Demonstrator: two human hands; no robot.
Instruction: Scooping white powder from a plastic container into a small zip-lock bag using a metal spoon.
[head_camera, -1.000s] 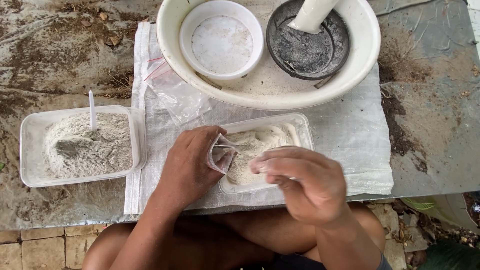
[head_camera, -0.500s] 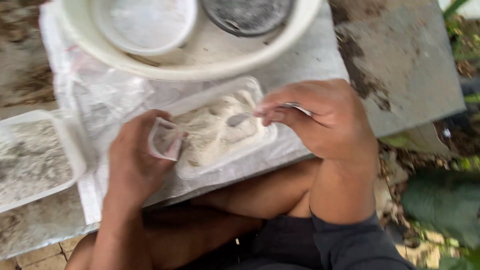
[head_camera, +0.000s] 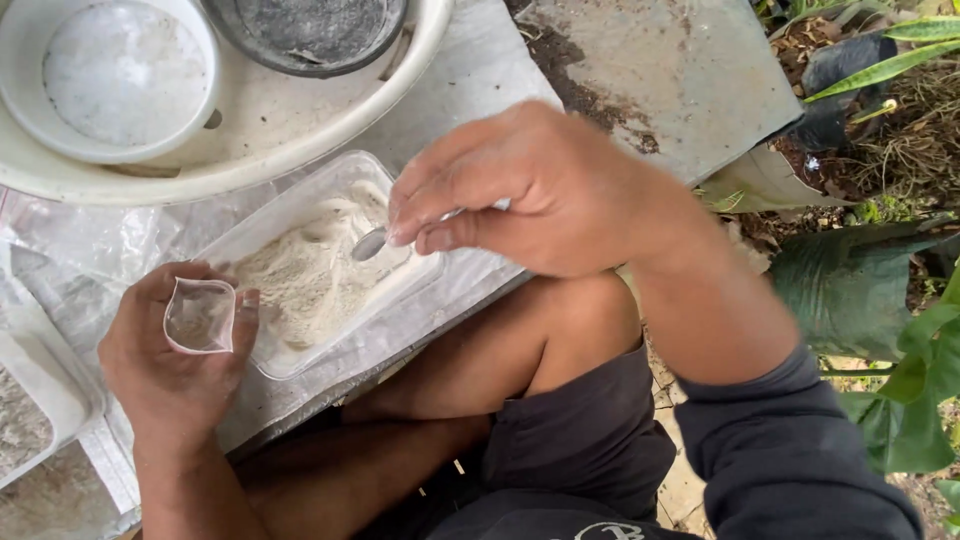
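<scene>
The tray lies open from above, between the left hand and right hand. The basin rim blocks the far side. The knee bounds the near edge.

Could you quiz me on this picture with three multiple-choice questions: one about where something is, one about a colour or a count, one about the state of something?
1. Where is the clear tray of pale powder?
A. Inside the big basin
B. On the white sheet, in front of the basin
C. On the person's knee

2. How many round vessels sit inside the cream basin?
A. One
B. Two
C. Four

3. How is the small plastic bag held?
A. Mouth open, in the left hand
B. Knotted shut
C. Lying flat on the sheet

Answers:
1 B: the tray rests on the white sheet just below the basin's rim.
2 B: a white bowl and a dark one are in it.
3 A: the left hand holds its mouth open, while the right hand holds a spoon over the tray.
</scene>
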